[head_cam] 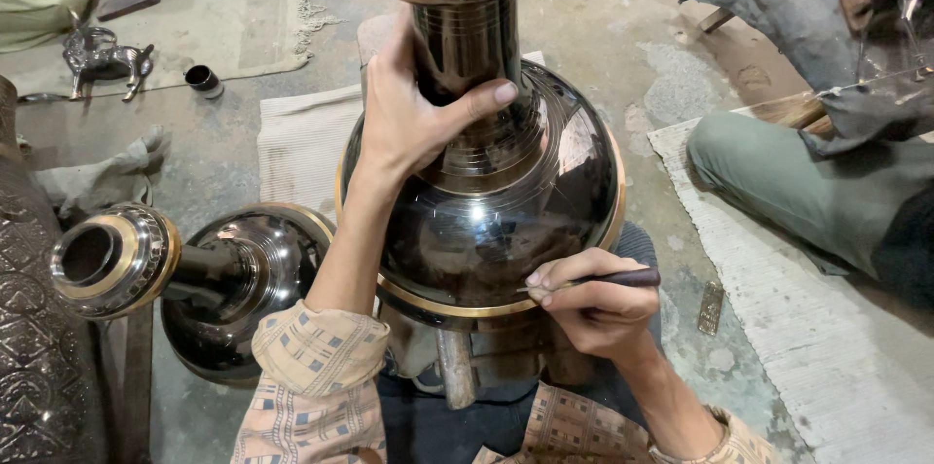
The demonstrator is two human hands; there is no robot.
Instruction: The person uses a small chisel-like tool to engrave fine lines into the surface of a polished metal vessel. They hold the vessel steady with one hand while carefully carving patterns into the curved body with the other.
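Polished dark metal, the vase (486,182) lying across your lap looks heavy and slippery, so your left hand (413,109) wraps tight round its narrow neck, the surest hold, while your right hand (593,303) pinches a thin graver (608,279) against its belly.

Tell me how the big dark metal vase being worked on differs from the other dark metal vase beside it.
The big dark polished metal vase stands upright; the smaller dark metal vase lies on its side, mouth toward the left. The upright one is gripped at the neck by the left hand, and the right hand puts a thin dark tool to its belly; the lying one is untouched. Both are glossy black with brass-coloured bands.
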